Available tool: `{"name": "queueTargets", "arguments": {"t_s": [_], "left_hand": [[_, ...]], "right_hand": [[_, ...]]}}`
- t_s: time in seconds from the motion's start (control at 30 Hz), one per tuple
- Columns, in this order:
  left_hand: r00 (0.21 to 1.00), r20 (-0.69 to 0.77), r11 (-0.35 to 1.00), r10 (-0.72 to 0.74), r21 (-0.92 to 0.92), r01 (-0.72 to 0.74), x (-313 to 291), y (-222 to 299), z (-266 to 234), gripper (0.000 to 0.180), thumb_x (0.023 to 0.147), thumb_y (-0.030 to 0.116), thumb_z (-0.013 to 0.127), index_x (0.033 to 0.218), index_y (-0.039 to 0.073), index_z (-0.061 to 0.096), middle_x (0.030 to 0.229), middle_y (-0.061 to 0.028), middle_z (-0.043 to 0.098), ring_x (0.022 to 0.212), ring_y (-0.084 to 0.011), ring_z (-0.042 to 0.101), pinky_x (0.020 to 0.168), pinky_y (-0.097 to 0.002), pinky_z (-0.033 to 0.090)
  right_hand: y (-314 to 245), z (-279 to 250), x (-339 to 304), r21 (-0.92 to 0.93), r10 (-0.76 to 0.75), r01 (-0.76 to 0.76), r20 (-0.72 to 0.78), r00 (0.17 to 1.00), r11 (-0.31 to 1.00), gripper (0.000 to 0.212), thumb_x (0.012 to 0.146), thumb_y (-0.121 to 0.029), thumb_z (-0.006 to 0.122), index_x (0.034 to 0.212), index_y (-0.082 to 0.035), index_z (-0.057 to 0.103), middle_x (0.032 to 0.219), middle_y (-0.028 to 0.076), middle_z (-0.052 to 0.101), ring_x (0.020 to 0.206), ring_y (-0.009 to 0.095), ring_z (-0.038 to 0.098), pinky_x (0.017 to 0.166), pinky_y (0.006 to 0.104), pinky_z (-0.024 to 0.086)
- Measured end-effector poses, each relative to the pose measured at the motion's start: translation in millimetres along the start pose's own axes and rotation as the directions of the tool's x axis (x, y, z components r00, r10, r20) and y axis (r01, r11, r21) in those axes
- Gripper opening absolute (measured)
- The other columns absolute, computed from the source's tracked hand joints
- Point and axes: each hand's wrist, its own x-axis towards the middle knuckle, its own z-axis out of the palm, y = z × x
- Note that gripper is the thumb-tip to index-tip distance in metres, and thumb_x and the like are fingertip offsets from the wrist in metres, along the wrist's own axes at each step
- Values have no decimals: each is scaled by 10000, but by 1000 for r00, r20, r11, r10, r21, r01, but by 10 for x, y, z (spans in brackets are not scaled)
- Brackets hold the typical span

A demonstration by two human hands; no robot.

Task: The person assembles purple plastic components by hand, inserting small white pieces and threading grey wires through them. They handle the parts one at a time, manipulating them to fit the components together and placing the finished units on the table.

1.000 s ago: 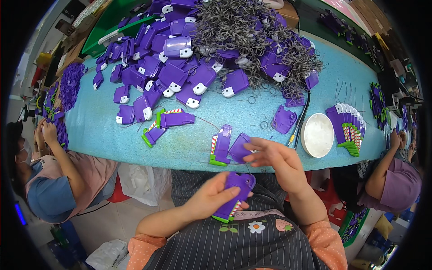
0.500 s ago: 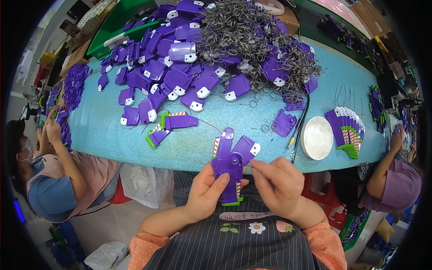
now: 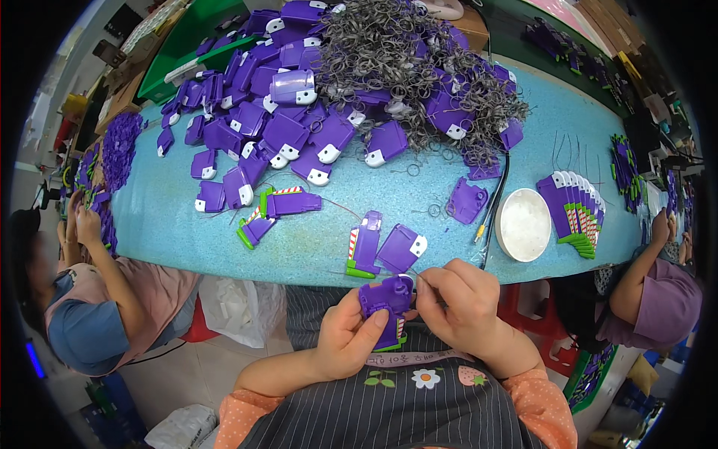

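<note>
My left hand (image 3: 345,337) grips a purple plastic wing-shaped part (image 3: 387,297) between thumb and fingers, in front of my apron. A lower section of it carries a red-and-white striped edge and a green tip. Beside its upper right corner, my right hand (image 3: 465,305) is closed in a pinch on what looks like a thin wire, mostly hidden by the fingers. Just beyond the hands, at the table's near edge, lie a striped purple wing piece (image 3: 366,241) with a green end and a purple plate (image 3: 402,248) with a white corner.
Purple white-cornered plates (image 3: 284,135) and a heap of grey wire rings (image 3: 396,60) cover the far side of the blue table (image 3: 314,247). Right of me are a white bowl (image 3: 523,224), a black cable (image 3: 496,213) and fanned wing assemblies (image 3: 574,213). Co-workers sit at both sides.
Both hands have brought the held part slightly toward me and tilted it, uncovering the striped wing piece and plate on the table. The right hand stays pinched at its corner.
</note>
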Motion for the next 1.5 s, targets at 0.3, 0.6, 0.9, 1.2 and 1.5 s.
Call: {"name": "queueTargets", "arguments": {"t_s": [0.3, 0.6, 0.9, 1.2, 1.5], "left_hand": [[999, -47, 999, -8, -52, 5, 53, -38, -18, 328, 954, 23, 395, 1266, -78, 397, 1193, -142, 542, 1054, -153, 555, 917, -284, 444], [999, -49, 995, -10, 100, 15, 14, -72, -26, 324, 950, 26, 420, 1258, -73, 427, 1112, -104, 588, 985, -95, 555, 841, -236, 453], [998, -61, 990, -17, 136, 25, 17, -99, 11, 316, 944, 26, 431, 1243, -73, 448, 1058, -77, 610, 924, -75, 559, 790, -223, 463], [942, 135, 529, 307, 799, -287, 129, -44, -12, 328, 835, -22, 545, 1153, -89, 506, 860, -166, 653, 619, -194, 642, 557, -294, 510], [917, 325, 392, 230, 832, -393, 151, 89, -59, 383, 758, -39, 581, 1131, -88, 505, 910, -197, 632, 697, -285, 650, 588, -333, 519]], "right_hand": [[-19, -23, 23, 40, -7, 7, 0, 1000, 999, 126, 666, -31, 686, 756, -23, 598, 581, 46, 471, 461, 195, 495, 410, 309, 383], [-25, 21, -27, -17, 15, -15, -28, 999, 1000, 141, 646, 1, 681, 756, -23, 595, 583, 52, 473, 450, 201, 484, 399, 318, 360], [-33, -12, -89, -113, -20, 20, 4, 1000, 993, 158, 625, -1, 684, 752, -14, 592, 587, 58, 473, 454, 213, 484, 404, 328, 364], [37, -19, -105, -44, 42, -40, 39, 998, 998, 103, 767, -84, 660, 795, -20, 583, 643, 69, 508, 489, 218, 523, 424, 323, 399], [141, -85, 136, 373, 203, -360, 399, 894, 855, 136, 830, -112, 599, 763, -8, 545, 685, 126, 527, 602, 307, 534, 554, 357, 435]]}}
